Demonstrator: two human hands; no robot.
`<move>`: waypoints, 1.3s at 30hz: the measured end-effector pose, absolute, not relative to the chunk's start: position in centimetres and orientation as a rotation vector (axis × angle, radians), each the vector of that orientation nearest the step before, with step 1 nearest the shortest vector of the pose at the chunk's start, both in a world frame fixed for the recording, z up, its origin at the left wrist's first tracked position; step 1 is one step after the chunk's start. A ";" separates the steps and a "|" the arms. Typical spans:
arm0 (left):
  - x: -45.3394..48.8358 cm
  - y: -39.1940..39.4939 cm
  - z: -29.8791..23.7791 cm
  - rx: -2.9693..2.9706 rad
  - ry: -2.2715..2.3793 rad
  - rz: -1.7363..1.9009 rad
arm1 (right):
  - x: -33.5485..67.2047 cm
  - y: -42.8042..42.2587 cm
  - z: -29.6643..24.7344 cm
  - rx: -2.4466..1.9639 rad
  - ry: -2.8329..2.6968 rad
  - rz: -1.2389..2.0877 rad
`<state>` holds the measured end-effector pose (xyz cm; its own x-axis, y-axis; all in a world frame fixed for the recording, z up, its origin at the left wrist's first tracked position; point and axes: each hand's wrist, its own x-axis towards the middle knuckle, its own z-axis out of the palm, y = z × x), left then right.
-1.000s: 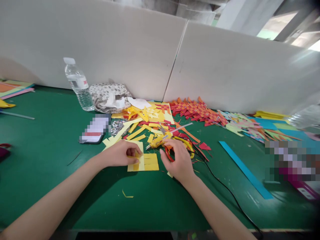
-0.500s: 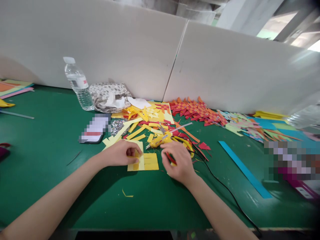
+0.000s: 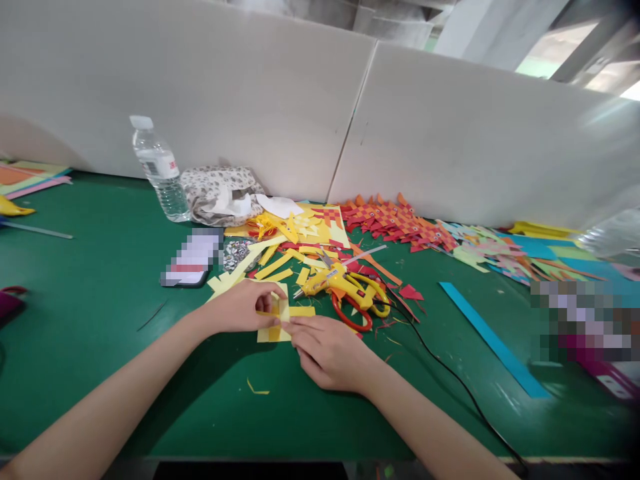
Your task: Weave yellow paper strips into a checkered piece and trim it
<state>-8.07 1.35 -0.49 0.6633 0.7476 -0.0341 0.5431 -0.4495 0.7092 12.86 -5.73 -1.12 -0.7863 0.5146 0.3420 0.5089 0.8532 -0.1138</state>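
Observation:
My left hand [image 3: 245, 307] is closed, its thumb and forefinger curled on a woven piece of yellow paper strips [image 3: 265, 337] in front of me. A pale vertical strip crosses darker yellow ones on that piece. My right hand [image 3: 327, 350] lies over the woven piece's right part with its fingers stretched out, their tips touching the paper near my left thumb and hiding most of the strips there. Just beyond my right hand are a yellow glue gun [image 3: 325, 283] and red-handled scissors [image 3: 367, 323], with a yellow-handled pair [image 3: 383, 309] beside them.
Yellow paper scraps [image 3: 273, 267] lie heaped behind my hands. A phone [image 3: 195, 257], a water bottle [image 3: 163, 170] and a patterned cloth [image 3: 220, 183] stand at back left. Red-orange woven pieces [image 3: 395, 223] rest along the partition. A black cord [image 3: 450, 370] and a blue strip [image 3: 490, 337] are rightward.
My right hand has moved left and toward me from beside the scissors onto the woven paper, uncovering the red scissor handles. My left hand has stayed nearly still on the paper.

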 end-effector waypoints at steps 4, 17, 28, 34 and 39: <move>-8.0 1.3 -0.5 2.153 0.991 0.368 | 12.8 -5.7 -1.1 -0.766 -2.665 0.014; -8.1 1.5 -0.7 2.152 0.954 0.362 | 12.8 -5.7 -1.1 -0.770 -2.665 0.025; -7.9 1.4 -1.1 2.193 1.105 0.334 | 12.8 -5.7 -1.2 -0.763 -2.668 0.033; -7.8 1.3 -0.7 2.157 1.067 0.352 | 12.8 -5.8 -1.3 -0.775 -2.668 0.045; -7.7 1.2 -0.5 2.191 1.005 0.372 | 12.9 -5.7 -1.1 -0.762 -2.660 0.043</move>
